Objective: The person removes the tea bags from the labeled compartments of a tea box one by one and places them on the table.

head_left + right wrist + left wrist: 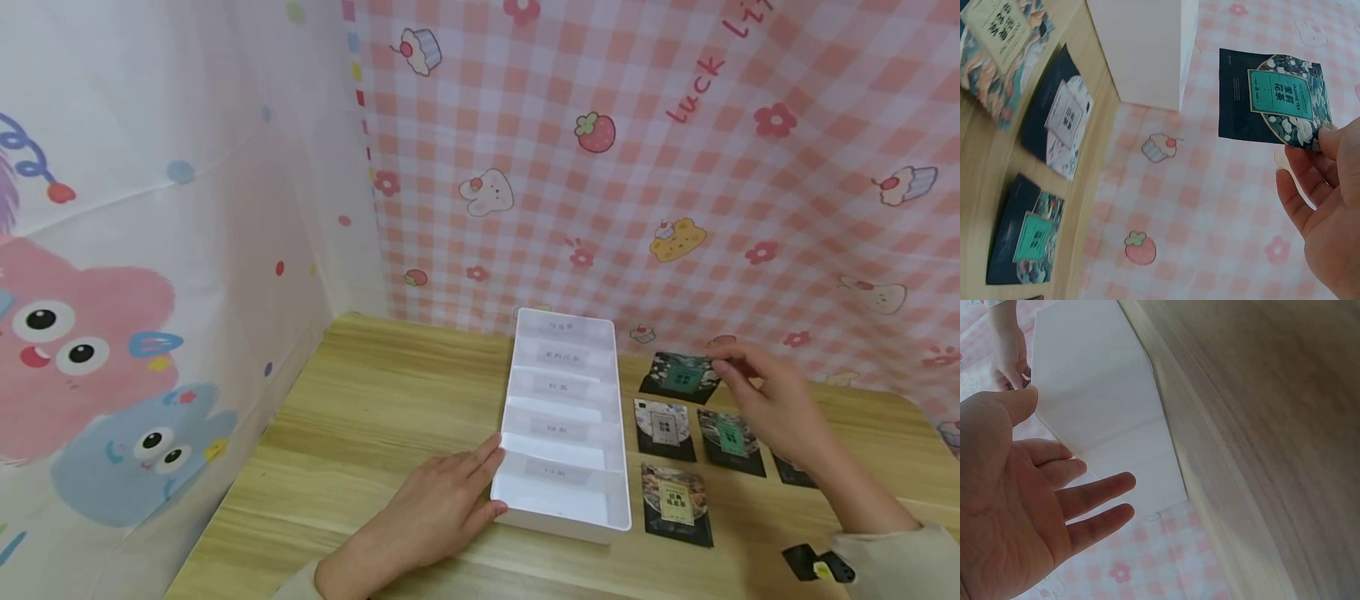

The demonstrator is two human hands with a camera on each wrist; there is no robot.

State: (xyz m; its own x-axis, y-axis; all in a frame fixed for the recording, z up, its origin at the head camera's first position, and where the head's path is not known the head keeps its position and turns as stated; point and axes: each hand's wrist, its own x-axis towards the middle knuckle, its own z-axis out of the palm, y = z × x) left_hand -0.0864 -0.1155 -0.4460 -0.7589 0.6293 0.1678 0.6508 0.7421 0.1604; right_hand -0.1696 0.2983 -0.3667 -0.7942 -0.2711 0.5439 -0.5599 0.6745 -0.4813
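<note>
A jasmine tea sachet (1272,100), dark with a teal label, is pinched by one corner between the thumb and fingers of my right hand (780,408). It is held up off the table, behind the other sachets. My left hand (435,504) rests against the near left side of a white divided box (624,450). In the left wrist view that hand's fingers (1100,494) are spread and fairly straight beside the box wall, with the thumb at its edge. The box's compartments carry small labels with writing.
Right of the box lie a grey-labelled sachet (665,429), a green-labelled sachet (731,442) and a yellow-labelled sachet (677,504). Another dark sachet (793,473) is partly behind my right forearm. A small black object (802,562) is by the right sleeve. Patterned cloth (525,250) hangs behind the table.
</note>
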